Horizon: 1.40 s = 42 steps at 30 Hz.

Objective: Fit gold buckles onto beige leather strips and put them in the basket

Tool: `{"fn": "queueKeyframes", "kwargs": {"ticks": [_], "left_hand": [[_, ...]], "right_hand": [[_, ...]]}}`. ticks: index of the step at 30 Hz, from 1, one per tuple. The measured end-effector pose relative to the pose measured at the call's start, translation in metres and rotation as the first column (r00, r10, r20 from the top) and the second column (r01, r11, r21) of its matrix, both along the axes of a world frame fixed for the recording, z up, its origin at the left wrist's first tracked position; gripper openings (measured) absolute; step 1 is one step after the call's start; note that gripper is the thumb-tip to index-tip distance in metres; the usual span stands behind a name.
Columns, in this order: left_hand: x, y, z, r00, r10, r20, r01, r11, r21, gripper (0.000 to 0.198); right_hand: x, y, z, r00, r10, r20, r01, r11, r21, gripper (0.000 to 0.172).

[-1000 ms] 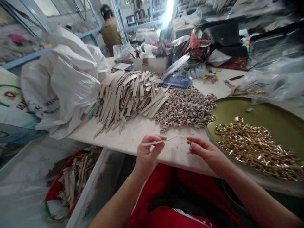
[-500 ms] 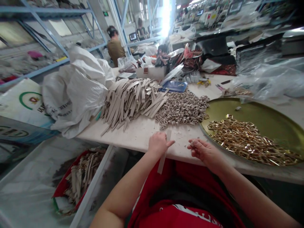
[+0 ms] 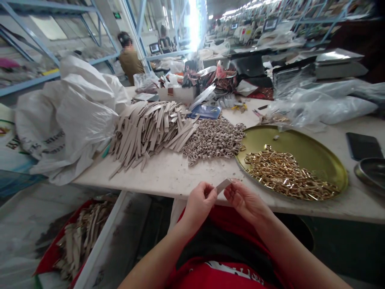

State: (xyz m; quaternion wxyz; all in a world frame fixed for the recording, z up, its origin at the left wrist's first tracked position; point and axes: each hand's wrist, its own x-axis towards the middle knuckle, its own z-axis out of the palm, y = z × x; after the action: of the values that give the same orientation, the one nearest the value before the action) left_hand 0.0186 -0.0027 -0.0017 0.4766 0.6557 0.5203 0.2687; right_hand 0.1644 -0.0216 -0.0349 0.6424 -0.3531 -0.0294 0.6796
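Two bare hands meet over the near edge of one bench (image 3: 168, 172). Between them is one pale grey-beige strip (image 3: 223, 185). The left hand (image 3: 203, 196) is closed, pinching one end of it between thumb and fingers; the right hand (image 3: 240, 196) has its fingers curled on the other end, gripping it too. The strip slants up slightly from left to right.

Two piles of grey-beige pieces lie beyond the hands: one heap of flat strips (image 3: 147, 132), dozens at least and too tangled to count, and, touching its right side, one pile of small rings (image 3: 213, 138), also too many to count. To the right stands one round gold-green tray (image 3: 313, 146), holding one mass of shiny gold metal pieces (image 3: 288, 172), uncountable, and one small pale scrap (image 3: 276, 137) apart from them.

Right of the tray are one dark flat phone-like object (image 3: 363, 145) and one round metal dish (image 3: 373, 172), partly out of frame. One blue packet (image 3: 205, 112) lies behind the piles; one large white sack (image 3: 81, 116) stands at left. Below it, one red container (image 3: 49, 253) holds more strip-like scraps. At least two people are in the background, one in a brown top (image 3: 131, 66).
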Motion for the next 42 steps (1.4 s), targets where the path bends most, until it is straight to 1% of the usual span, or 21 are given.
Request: {"fn": "queueKeyframes", "kwargs": {"ticks": [4, 8, 10, 12, 14, 16, 21, 23, 26, 28, 30, 32, 34, 35, 36, 37, 38, 39, 40, 41, 42], "left_hand": [[0.002, 0.005, -0.006, 0.998, 0.067, -0.021, -0.067, 0.998, -0.004, 0.013], [-0.001, 0.006, -0.006, 0.998, 0.020, -0.066, -0.021, 1.000, -0.019, 0.013], [-0.004, 0.007, -0.004, 0.995, -0.034, -0.098, 0.032, 0.999, -0.026, 0.016], [-0.006, 0.010, -0.001, 0.982, -0.120, -0.148, 0.117, 0.993, -0.031, 0.021], [-0.009, 0.013, 0.003, 0.955, -0.201, -0.217, 0.200, 0.979, -0.026, 0.026], [-0.011, 0.016, 0.005, 0.926, -0.245, -0.288, 0.252, 0.968, -0.014, 0.028], [-0.011, 0.023, 0.009, 0.871, -0.327, -0.366, 0.334, 0.942, -0.046, 0.027], [-0.009, 0.024, 0.010, 0.878, -0.338, -0.338, 0.337, 0.939, -0.063, 0.027], [-0.007, 0.022, 0.009, 0.913, -0.375, -0.159, 0.350, 0.922, -0.166, 0.026], [-0.008, 0.019, 0.008, 0.910, -0.414, -0.013, 0.393, 0.872, -0.293, 0.027], [-0.009, 0.018, 0.004, 0.901, -0.430, 0.063, 0.419, 0.822, -0.385, 0.037], [-0.007, 0.018, -0.001, 0.914, -0.398, 0.077, 0.399, 0.849, -0.347, 0.045], [-0.005, 0.020, -0.006, 0.937, -0.337, 0.089, 0.348, 0.911, -0.221, 0.046], [-0.003, 0.023, -0.008, 0.946, -0.310, 0.092, 0.321, 0.932, -0.165, 0.042], [-0.002, 0.026, -0.010, 0.954, -0.289, 0.085, 0.298, 0.945, -0.134, 0.038], [-0.001, 0.029, -0.011, 0.960, -0.272, 0.067, 0.278, 0.952, -0.130, 0.035], [-0.001, 0.032, -0.013, 0.966, -0.253, 0.047, 0.257, 0.956, -0.142, 0.034], [0.000, 0.035, -0.014, 0.972, -0.234, 0.029, 0.235, 0.959, -0.159, 0.035], [0.000, 0.037, -0.015, 0.976, -0.216, 0.021, 0.216, 0.961, -0.172, 0.036], [0.001, 0.039, -0.016, 0.979, -0.203, 0.027, 0.205, 0.962, -0.182, 0.037], [0.002, 0.040, -0.017, 0.980, -0.196, 0.045, 0.201, 0.961, -0.189, 0.037]], "right_hand": [[-0.002, -0.001, 0.000, 0.998, 0.046, 0.038, -0.047, 0.999, 0.003, 0.026], [0.003, 0.000, -0.003, 0.983, 0.115, 0.146, -0.115, 0.993, -0.006, 0.029], [0.007, 0.001, -0.005, 0.934, 0.159, 0.319, -0.170, 0.985, 0.005, 0.029], [0.012, 0.000, -0.007, 0.842, 0.178, 0.510, -0.219, 0.975, 0.022, 0.029], [0.016, 0.000, -0.009, 0.758, 0.187, 0.624, -0.263, 0.964, 0.030, 0.029], [0.018, -0.002, -0.011, 0.736, 0.214, 0.642, -0.299, 0.954, 0.024, 0.029], [0.014, -0.004, -0.009, 0.791, 0.344, 0.507, -0.398, 0.917, -0.001, 0.027], [0.013, -0.004, -0.007, 0.798, 0.390, 0.458, -0.438, 0.899, -0.002, 0.027], [0.017, -0.001, -0.003, 0.800, 0.420, 0.428, -0.464, 0.886, -0.001, 0.029], [0.020, 0.000, -0.002, 0.802, 0.400, 0.444, -0.446, 0.895, 0.000, 0.028], [0.017, -0.001, -0.002, 0.804, 0.376, 0.460, -0.432, 0.902, 0.018, 0.027], [0.009, -0.002, -0.004, 0.798, 0.377, 0.469, -0.451, 0.891, 0.051, 0.026], [0.004, -0.002, -0.006, 0.768, 0.384, 0.512, -0.489, 0.869, 0.082, 0.028], [0.005, -0.001, -0.006, 0.730, 0.372, 0.574, -0.507, 0.857, 0.089, 0.030], [0.011, 0.003, -0.005, 0.667, 0.332, 0.667, -0.512, 0.855, 0.086, 0.031], [0.020, 0.008, -0.003, 0.565, 0.266, 0.781, -0.499, 0.864, 0.067, 0.031], [0.033, 0.014, 0.000, 0.401, 0.180, 0.898, -0.475, 0.879, 0.035, 0.029], [0.048, 0.023, 0.004, 0.182, 0.089, 0.979, -0.416, 0.909, -0.006, 0.024], [0.064, 0.033, 0.009, -0.103, 0.035, 0.994, -0.349, 0.935, -0.070, 0.015], [0.080, 0.044, 0.013, -0.398, 0.017, 0.917, -0.309, 0.939, -0.152, 0.014], [0.093, 0.055, 0.017, -0.635, 0.024, 0.772, -0.253, 0.938, -0.237, 0.015]]}}
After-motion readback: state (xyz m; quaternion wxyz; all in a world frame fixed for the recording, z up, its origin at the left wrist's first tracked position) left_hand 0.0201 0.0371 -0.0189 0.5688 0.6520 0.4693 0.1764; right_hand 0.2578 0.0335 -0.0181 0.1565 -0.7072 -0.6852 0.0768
